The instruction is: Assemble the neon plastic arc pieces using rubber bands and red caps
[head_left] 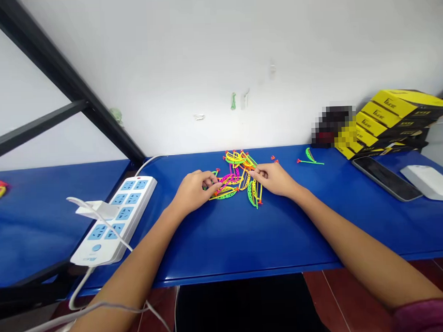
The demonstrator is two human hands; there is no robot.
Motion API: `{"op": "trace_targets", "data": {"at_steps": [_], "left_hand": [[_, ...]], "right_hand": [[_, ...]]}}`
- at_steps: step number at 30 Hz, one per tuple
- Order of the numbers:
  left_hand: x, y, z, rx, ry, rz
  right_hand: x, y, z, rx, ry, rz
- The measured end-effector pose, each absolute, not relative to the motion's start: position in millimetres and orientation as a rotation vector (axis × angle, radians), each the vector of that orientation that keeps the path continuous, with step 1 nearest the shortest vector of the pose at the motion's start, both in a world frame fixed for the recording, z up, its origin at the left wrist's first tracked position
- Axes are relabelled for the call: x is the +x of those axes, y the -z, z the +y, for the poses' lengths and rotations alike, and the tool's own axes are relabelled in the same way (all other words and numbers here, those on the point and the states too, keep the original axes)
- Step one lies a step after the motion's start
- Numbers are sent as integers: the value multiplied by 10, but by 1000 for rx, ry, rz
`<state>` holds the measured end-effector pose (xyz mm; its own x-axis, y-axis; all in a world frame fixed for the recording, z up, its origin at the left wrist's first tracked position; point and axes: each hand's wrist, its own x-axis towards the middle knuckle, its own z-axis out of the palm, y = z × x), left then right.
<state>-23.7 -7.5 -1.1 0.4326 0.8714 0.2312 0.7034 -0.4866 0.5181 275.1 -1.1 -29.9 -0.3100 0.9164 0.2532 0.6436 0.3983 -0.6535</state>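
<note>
A tangled pile of neon plastic strips [236, 177] in yellow, pink, green and orange lies on the blue tabletop [246, 242]. My left hand [193, 191] rests at the pile's left side, its fingers curled on a strip. My right hand [275, 179] reaches in from the right, fingertips pinched together at the pile's upper edge. Part of the pile is hidden under both hands. Apart from it, to the right, lie a green leaf-shaped piece on a thin stick [310, 158] and small red bits [274, 159].
A white power strip with blue sockets [114, 218] and its cable lie left of my left arm. Right of the pile are a black phone [385, 178], a white device [429, 182] and stacked yellow-and-black boxes [397, 116]. A white wall stands behind the table.
</note>
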Motion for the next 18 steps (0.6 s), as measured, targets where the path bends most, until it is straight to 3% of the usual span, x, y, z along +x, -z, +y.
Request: {"op": "trace_targets", "data": {"at_steps": [8, 18], "left_hand": [[-217, -18, -132, 2135, -616, 1222], [-240, 5, -115, 2228, -604, 1214]], "right_hand": [[2770, 291, -5, -1310, -700, -2009], [2754, 286, -45, -1320, -576, -2131]]}}
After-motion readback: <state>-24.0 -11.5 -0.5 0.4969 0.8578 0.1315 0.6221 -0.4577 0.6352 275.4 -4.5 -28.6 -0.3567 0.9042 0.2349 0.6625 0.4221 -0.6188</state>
